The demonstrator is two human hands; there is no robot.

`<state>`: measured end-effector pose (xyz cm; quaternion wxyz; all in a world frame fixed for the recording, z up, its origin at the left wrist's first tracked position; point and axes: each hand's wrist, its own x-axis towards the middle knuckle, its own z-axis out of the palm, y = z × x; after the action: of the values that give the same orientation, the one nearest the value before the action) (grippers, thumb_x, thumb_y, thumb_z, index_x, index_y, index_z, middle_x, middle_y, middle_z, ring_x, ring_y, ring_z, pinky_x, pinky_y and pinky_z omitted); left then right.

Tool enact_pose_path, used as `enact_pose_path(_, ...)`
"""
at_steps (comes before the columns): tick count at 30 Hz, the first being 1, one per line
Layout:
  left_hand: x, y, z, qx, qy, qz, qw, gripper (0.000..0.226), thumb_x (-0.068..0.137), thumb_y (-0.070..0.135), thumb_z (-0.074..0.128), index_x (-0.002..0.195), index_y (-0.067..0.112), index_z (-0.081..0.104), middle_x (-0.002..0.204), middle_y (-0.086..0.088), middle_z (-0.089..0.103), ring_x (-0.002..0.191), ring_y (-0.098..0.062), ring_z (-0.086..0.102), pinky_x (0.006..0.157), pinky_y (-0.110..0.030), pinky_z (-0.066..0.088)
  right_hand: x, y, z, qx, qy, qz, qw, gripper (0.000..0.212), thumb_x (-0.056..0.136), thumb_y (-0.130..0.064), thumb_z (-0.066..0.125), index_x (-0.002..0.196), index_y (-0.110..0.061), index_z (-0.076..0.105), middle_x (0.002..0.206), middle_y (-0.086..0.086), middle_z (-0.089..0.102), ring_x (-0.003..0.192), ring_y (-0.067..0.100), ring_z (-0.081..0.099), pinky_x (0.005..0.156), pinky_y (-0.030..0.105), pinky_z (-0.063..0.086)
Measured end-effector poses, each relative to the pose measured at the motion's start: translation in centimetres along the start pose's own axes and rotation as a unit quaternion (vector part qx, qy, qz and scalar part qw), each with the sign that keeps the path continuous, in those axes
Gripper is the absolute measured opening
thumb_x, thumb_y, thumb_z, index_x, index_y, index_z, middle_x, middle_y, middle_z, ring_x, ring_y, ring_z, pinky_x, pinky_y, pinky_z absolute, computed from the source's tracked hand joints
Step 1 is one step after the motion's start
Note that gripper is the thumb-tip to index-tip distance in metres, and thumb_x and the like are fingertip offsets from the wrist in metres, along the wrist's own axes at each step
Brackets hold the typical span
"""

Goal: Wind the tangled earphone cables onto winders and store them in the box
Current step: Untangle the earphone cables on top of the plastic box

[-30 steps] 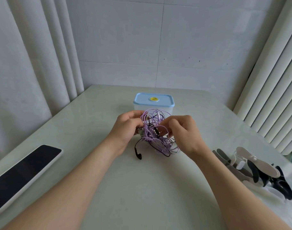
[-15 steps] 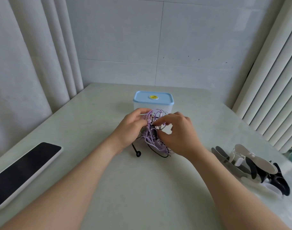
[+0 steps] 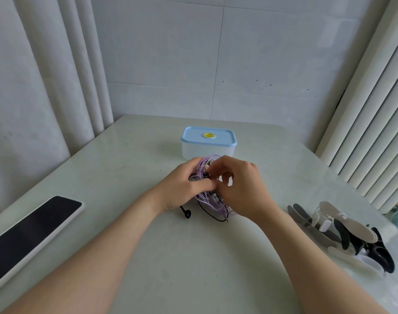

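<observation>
Closing in since a second ago: left hand [image 3: 182,186] and right hand [image 3: 243,189] both pinch the tangled lilac-and-black earphone cables [image 3: 210,201], mid-table, just near of the blue-lidded translucent plastic box [image 3: 208,147]. Untangling looks unfinished; the black-and-white plastic winders [image 3: 343,232] lie untouched at right.

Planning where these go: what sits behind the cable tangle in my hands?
A translucent box with its blue lid on. The tangle and right hand cover its lower front edge; its contents can't be made out.
</observation>
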<state>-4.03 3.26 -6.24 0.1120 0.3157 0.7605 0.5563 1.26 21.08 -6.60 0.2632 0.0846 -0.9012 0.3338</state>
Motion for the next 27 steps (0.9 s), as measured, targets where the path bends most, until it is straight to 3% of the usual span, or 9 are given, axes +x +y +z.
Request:
enact_pose_path(3,0.3,-0.2,-0.1,0.017,0.066,-0.015,0.998,0.039,0.078,0.022,0.069,0.117,0.028,0.072,0.109,0.007,0.078,0.107,-0.016,0.072,0.103,-0.047,0.055,0.2,0.5,-0.2,-0.053,0.015,-0.026,0.998,0.028,0.086,-0.004,0.077,0.104,-0.025,0.074,0.085,-0.02,0.068,0.076,-0.003,0.058,0.075,0.01,0.044)
enact_pose_path(7,0.8,-0.6,-0.3,0.014,0.112,-0.042,0.993,0.033,0.071,0.031,0.062,0.101,0.027,0.073,0.095,0.003,0.077,0.088,-0.018,0.071,0.093,-0.046,0.056,0.4,0.8,-0.4,-0.146,0.029,-0.095,0.984,0.031,0.083,-0.005,0.081,0.106,-0.026,0.076,0.085,-0.016,0.072,0.084,0.013,0.062,0.08,0.044,0.052)
enact_pose_path(10,1.1,-0.8,-0.3,0.009,0.146,-0.037,0.989,0.029,0.073,0.031,0.057,0.096,0.023,0.072,0.089,-0.006,0.074,0.077,-0.017,0.061,0.083,-0.044,0.054,0.5,0.8,-0.7,-0.177,0.033,-0.116,0.977,0.024,0.085,-0.008,0.082,0.101,-0.025,0.078,0.087,-0.013,0.075,0.085,0.021,0.063,0.075,0.044,0.051)
enact_pose_path(13,1.4,-1.0,-0.5,0.009,0.189,-0.036,0.981,0.032,0.073,0.029,0.052,0.096,0.025,0.074,0.077,0.008,0.071,0.076,-0.015,0.061,0.077,-0.036,0.049,0.5,1.2,-1.0,-0.185,0.043,-0.11,0.976,0.024,0.087,-0.003,0.078,0.102,-0.022,0.079,0.091,-0.005,0.074,0.087,0.025,0.063,0.075,0.044,0.053)
enact_pose_path(17,1.5,-1.2,-1.6,-0.002,0.257,-0.049,0.965,0.037,0.072,0.023,0.051,0.1,0.027,0.076,0.087,0.009,0.075,0.083,-0.017,0.067,0.079,-0.036,0.053,0.8,2.1,-1.7,-0.135,0.113,-0.048,0.983,0.025,0.094,0.003,0.067,0.106,-0.016,0.078,0.097,0.0,0.07,0.081,0.021,0.064,0.075,0.028,0.051)
enact_pose_path(19,1.4,-1.0,-1.9,-0.023,0.244,-0.065,0.967,0.03,0.075,0.024,0.053,0.095,0.02,0.076,0.08,0.007,0.07,0.073,-0.014,0.058,0.071,-0.032,0.045,0.9,1.8,-1.7,-0.092,0.147,-0.022,0.985,0.025,0.096,0.002,0.063,0.105,-0.016,0.077,0.097,-0.001,0.071,0.078,0.012,0.062,0.075,0.009,0.043)
enact_pose_path(21,1.3,-0.8,-2.0,-0.032,0.226,-0.072,0.971,0.037,0.075,0.037,0.053,0.089,0.006,0.069,0.076,0.007,0.063,0.074,-0.014,0.053,0.071,-0.033,0.038,0.9,1.2,-1.5,-0.054,0.157,0.006,0.986,0.023,0.097,-0.001,0.061,0.104,-0.018,0.074,0.095,-0.004,0.071,0.078,0.006,0.062,0.073,0.004,0.04)
enact_pose_path(23,1.3,-0.9,-1.9,-0.02,0.213,-0.068,0.974,0.049,0.078,0.047,0.055,0.086,-0.001,0.06,0.075,0.002,0.055,0.074,-0.016,0.047,0.071,-0.037,0.035,0.7,0.5,-1.3,-0.005,0.152,0.035,0.988,0.02,0.097,-0.004,0.061,0.101,-0.02,0.07,0.093,-0.01,0.072,0.078,0.005,0.067,0.069,0.007,0.045)
enact_pose_path(27,1.4,-1.4,-1.6,0.05,0.219,-0.07,0.972,0.028,0.091,0.033,0.066,0.078,0.008,0.058,0.062,0.009,0.048,0.066,-0.018,0.043,0.063,-0.034,0.034,0.4,-0.8,-1.6,0.196,0.14,0.094,0.966,0.017,0.094,-0.003,0.05,0.093,-0.008,0.066,0.089,0.003,0.073,0.081,0.02,0.077,0.074,0.042,0.063)
